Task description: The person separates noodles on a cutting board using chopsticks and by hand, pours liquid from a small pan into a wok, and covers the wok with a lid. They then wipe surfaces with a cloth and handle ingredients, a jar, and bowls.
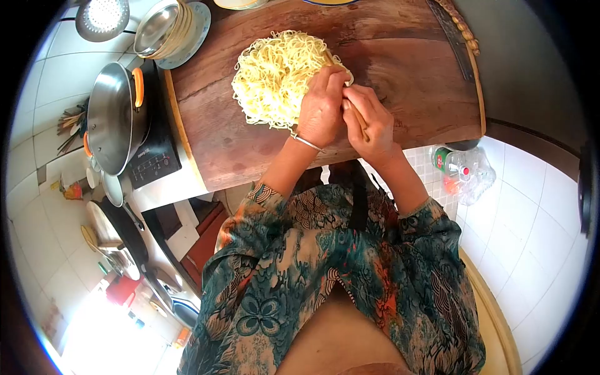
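A broad heap of pale yellow noodles (275,78) lies on the brown wooden board. My left hand (322,109), with a light bangle at its wrist, is closed at the heap's right side, and a bit of wooden stick shows just beyond its knuckles. Right beside it, touching it, my right hand (370,125) is wrapped round wooden chopsticks (359,120) that slant toward the noodles. The fingers hide much of the sticks, so I cannot tell how many each hand holds.
The wooden board (419,94) fills the counter before me. At left stand a steel wok (114,119) with orange handles, on a black induction cooker (156,159), and stacked metal bowls (159,31). Plastic bottles (465,172) sit low at right.
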The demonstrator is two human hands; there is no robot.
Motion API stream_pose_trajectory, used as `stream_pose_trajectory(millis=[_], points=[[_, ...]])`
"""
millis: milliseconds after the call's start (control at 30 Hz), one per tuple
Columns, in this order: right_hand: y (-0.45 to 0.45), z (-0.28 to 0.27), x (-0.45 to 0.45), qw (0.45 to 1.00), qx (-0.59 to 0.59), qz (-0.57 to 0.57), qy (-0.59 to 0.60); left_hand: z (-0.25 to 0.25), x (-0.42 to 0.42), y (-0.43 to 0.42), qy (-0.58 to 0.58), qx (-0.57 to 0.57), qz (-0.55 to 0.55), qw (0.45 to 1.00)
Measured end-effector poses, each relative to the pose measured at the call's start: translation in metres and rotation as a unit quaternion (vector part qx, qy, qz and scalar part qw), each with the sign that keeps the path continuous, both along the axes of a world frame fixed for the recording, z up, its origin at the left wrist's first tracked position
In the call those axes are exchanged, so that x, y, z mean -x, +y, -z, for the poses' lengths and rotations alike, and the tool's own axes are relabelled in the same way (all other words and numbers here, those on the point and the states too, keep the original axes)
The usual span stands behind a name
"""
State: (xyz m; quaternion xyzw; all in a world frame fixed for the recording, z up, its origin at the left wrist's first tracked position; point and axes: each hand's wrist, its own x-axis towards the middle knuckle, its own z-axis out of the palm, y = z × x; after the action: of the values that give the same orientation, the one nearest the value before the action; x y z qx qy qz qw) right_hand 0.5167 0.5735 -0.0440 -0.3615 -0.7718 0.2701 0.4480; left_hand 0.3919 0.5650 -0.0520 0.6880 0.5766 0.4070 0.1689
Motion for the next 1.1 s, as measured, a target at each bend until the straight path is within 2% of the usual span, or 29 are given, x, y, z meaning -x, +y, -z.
stream_pose_trajectory(millis=[167, 333, 400, 667, 800, 967, 1033, 1100], points=[[0.002, 0.004, -0.011, 1.000, -0.007, 0.022, -0.012, 0.002, -0.009, 0.011, -0.002, 0.002, 0.036, 0.999], [0.003, 0.014, 0.012, 0.999, 0.010, -0.035, -0.004, 0.005, 0.014, 0.001, 0.020, 0.017, -0.027, 0.999], [0.002, 0.008, 0.014, 0.997, 0.026, -0.065, -0.011, -0.003, 0.018, -0.005, 0.024, 0.021, -0.020, 0.999], [-0.022, -0.021, -0.043, 0.998, -0.012, -0.024, -0.054, -0.013, -0.031, -0.022, -0.013, -0.017, 0.030, 0.999], [-0.027, -0.005, -0.036, 0.995, -0.012, 0.012, -0.102, 0.003, -0.031, -0.019, -0.041, 0.000, 0.042, 0.998], [-0.035, -0.013, -0.014, 0.996, 0.020, -0.064, -0.057, -0.005, -0.001, -0.035, 0.001, 0.008, 0.013, 1.000], [-0.042, -0.017, -0.020, 0.997, 0.020, -0.050, -0.061, -0.011, -0.005, -0.045, 0.010, 0.035, 0.002, 0.999], [-0.046, -0.022, -0.030, 0.997, 0.021, -0.032, -0.067, -0.017, -0.017, -0.046, -0.009, 0.016, 0.022, 1.000]])
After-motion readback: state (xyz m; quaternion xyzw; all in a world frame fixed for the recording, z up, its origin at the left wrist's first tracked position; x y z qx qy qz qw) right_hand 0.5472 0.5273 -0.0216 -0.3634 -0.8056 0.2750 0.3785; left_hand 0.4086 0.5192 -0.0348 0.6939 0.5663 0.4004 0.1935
